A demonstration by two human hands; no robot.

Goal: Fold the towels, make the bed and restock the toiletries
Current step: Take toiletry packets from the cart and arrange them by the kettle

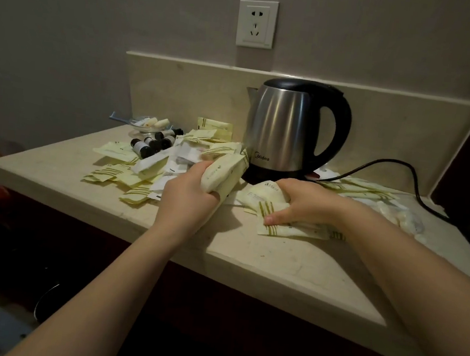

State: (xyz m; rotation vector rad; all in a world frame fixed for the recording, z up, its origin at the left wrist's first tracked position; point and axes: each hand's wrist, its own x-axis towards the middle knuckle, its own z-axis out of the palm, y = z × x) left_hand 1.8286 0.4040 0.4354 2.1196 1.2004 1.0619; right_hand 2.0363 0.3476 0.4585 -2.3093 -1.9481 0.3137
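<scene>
Here the left hand [190,195] grips a sachet stack [223,176] just beside the kettle [280,124]; the right hand [303,205] curls its fingers round loose sachets [294,232] on the tabletop [249,252]. Best to square the edges before merging the two, so nothing slips out.

I see a fat bunch of pale yellow packets [224,173] tilted up inside my curled left fingers [215,195]. More flat packets with green stripes [271,210] sit bunched under my right fingers [285,187]. A messy pile of packets [129,178] spreads just left of my left fingers, with little dark bottles [150,143] lying behind it.
</scene>
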